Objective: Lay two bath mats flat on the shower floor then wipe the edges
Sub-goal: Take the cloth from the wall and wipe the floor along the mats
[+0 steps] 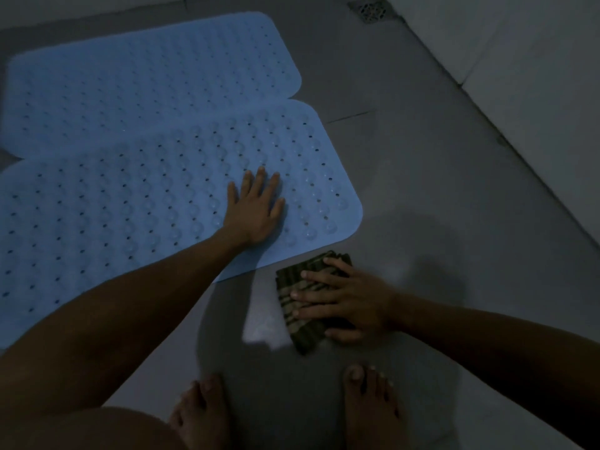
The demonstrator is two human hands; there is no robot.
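Far mat (152, 76): laid flat on the floor (422, 164), by the drain (370, 9).
Near mat (113, 216): laid flat, long edge overlapping the far one — laying judged done.
Left hand (255, 211): fingers spread, palm pressed on the near mat close to its corner.
Right hand (350, 302): fingers straight, pressed flat on a folded striped cloth (298, 332).
Cloth: on the floor, just beside the near mat's edge.
Remaining: wiping of the edges — judged barely begun.

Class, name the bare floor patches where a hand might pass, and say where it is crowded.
Bare floor lies between the near mat, wall and drain. Crowded: the right hand on the cloth beside the mat's corner, with feet close behind.
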